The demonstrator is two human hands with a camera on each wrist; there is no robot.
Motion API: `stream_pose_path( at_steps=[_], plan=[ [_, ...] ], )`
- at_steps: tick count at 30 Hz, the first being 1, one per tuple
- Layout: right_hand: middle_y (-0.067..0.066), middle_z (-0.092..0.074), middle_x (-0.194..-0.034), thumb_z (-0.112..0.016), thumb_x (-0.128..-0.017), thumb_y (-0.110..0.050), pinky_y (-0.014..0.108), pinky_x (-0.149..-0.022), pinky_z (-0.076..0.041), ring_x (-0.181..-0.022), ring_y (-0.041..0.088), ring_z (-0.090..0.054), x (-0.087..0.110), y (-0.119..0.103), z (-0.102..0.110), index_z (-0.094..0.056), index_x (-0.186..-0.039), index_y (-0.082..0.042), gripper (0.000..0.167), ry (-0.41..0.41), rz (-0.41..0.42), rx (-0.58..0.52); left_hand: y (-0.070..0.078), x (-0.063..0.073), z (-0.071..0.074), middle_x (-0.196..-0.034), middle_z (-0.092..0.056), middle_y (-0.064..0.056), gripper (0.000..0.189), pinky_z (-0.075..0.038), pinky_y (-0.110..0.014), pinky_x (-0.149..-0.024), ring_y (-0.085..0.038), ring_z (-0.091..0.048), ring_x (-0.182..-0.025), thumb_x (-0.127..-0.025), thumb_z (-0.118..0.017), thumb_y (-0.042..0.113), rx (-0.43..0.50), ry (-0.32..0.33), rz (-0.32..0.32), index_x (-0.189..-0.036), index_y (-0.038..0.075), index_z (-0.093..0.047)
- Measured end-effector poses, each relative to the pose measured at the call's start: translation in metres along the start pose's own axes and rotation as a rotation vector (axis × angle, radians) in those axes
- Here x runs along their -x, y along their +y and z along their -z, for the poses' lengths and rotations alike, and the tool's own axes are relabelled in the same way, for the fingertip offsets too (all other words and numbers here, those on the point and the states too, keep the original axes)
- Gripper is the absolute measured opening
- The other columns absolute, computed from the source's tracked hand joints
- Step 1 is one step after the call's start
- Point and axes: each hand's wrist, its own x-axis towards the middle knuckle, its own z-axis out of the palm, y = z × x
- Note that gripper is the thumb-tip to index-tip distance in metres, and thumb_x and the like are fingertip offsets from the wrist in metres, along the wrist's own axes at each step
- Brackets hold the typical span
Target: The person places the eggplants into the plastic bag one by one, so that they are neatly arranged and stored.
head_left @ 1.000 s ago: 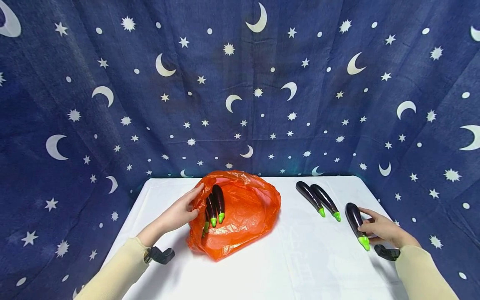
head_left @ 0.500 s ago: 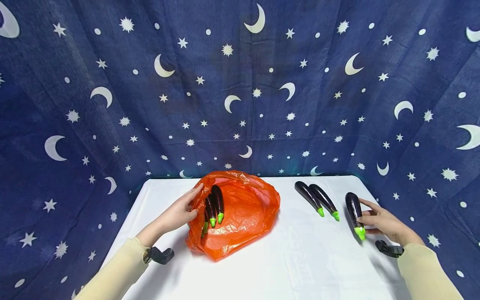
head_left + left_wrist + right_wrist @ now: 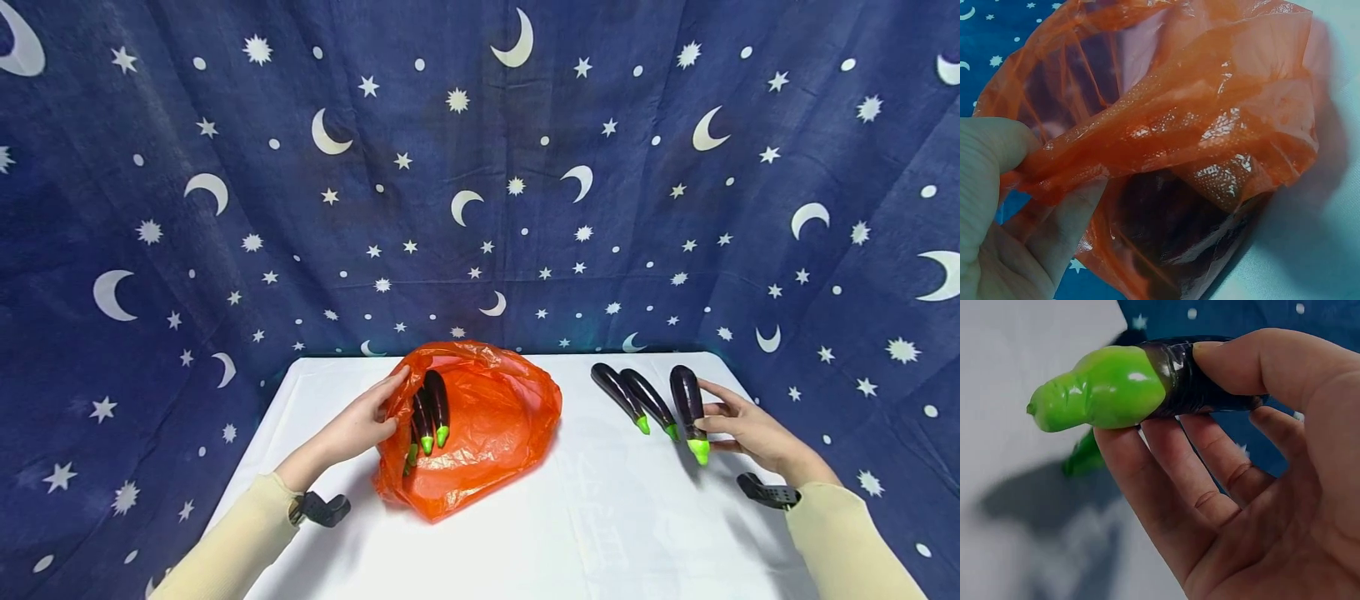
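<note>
An orange-red plastic bag (image 3: 487,425) stands with its mouth spread on the table's left half. My left hand (image 3: 363,425) pinches its left rim between thumb and fingers, as the left wrist view shows the thumb (image 3: 1010,140) over the folded film. Several dark eggplants (image 3: 437,404) with green stem ends lie inside against the bag's left wall. On the right, my right hand (image 3: 750,429) holds another eggplant (image 3: 687,404) above the table, thumb on one side and fingers on the other. Its green stem end (image 3: 1116,387) points away from the palm in the right wrist view.
Two more eggplants (image 3: 618,396) lie side by side at the back right of the white table (image 3: 525,550), just left of the held one. A dark blue curtain (image 3: 420,208) with moons and stars rises behind and at both sides.
My right hand has lifted its eggplant and carried it left and farther back, close to the two lying ones. The left hand and the bag have stayed in place.
</note>
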Motion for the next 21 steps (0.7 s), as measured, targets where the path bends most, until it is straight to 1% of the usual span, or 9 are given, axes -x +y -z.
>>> stream_pose_path(
  at_steps=[3,5,8,10,15,19,21],
  plan=[
    [0.004,-0.061,-0.129,-0.068,-0.097,-0.013,0.046,-0.089,-0.055,-0.106,0.012,-0.067,-0.002,-0.01,-0.008,-0.008,-0.165,-0.008,0.091,-0.026,0.037,-0.005,0.0,0.0,0.0,-0.165,-0.024,-0.02,0.082,-0.043,-0.049,-0.108,-0.037,-0.037,-0.144,-0.09,-0.059,-0.009,0.004,0.002,-0.005,-0.163,0.008,-0.025],
    [0.0,-0.063,-0.126,-0.068,-0.097,-0.012,0.045,-0.088,-0.055,-0.106,0.013,-0.067,-0.003,-0.018,-0.016,-0.01,-0.165,-0.009,0.089,-0.04,0.056,-0.016,0.0,-0.001,0.0,-0.165,-0.025,-0.02,0.082,-0.043,-0.049,-0.107,-0.037,-0.038,-0.144,-0.09,-0.059,-0.009,0.008,0.003,0.001,-0.163,0.009,-0.026],
    [-0.005,-0.064,-0.123,-0.066,-0.098,-0.008,0.043,-0.086,-0.057,-0.105,0.015,-0.069,-0.004,-0.03,-0.028,-0.012,-0.165,-0.009,0.085,-0.074,0.099,-0.05,0.0,-0.001,0.0,-0.165,-0.025,-0.02,0.082,-0.043,-0.049,-0.108,-0.038,-0.039,-0.143,-0.09,-0.059,-0.01,0.006,0.004,0.005,-0.163,0.009,-0.026],
    [-0.005,-0.064,-0.123,-0.064,-0.098,-0.006,0.043,-0.085,-0.058,-0.105,0.018,-0.07,-0.005,-0.038,-0.036,-0.014,-0.165,-0.01,0.084,-0.103,0.123,-0.071,0.0,-0.002,0.0,-0.165,-0.024,-0.019,0.082,-0.042,-0.049,-0.108,-0.037,-0.037,-0.144,-0.09,-0.06,-0.01,0.008,0.004,0.011,-0.163,0.009,-0.026],
    [-0.001,-0.063,-0.129,-0.062,-0.098,-0.002,0.045,-0.085,-0.058,-0.108,0.021,-0.069,-0.008,-0.056,-0.058,-0.015,-0.164,-0.009,0.082,-0.182,0.173,-0.094,0.0,-0.002,0.0,-0.166,-0.024,-0.019,0.083,-0.04,-0.049,-0.11,-0.037,-0.035,-0.146,-0.09,-0.06,-0.009,0.004,-0.002,0.02,-0.163,0.009,-0.025],
    [0.007,-0.059,-0.133,-0.059,-0.098,0.002,0.049,-0.086,-0.057,-0.113,0.023,-0.067,-0.014,-0.065,-0.073,-0.017,-0.164,-0.007,0.079,-0.254,0.218,-0.108,0.002,-0.002,0.0,-0.166,-0.024,-0.017,0.083,-0.04,-0.048,-0.11,-0.035,-0.036,-0.145,-0.09,-0.06,-0.009,0.01,-0.004,0.025,-0.163,0.01,-0.025],
    [0.01,-0.058,-0.133,-0.059,-0.098,0.002,0.05,-0.086,-0.057,-0.113,0.024,-0.067,-0.016,-0.07,-0.081,-0.018,-0.163,-0.007,0.078,-0.287,0.23,-0.111,0.001,-0.002,0.0,-0.166,-0.024,-0.018,0.084,-0.04,-0.049,-0.11,-0.036,-0.037,-0.145,-0.09,-0.06,-0.009,0.01,-0.004,0.016,-0.163,0.01,-0.025]
  ],
)
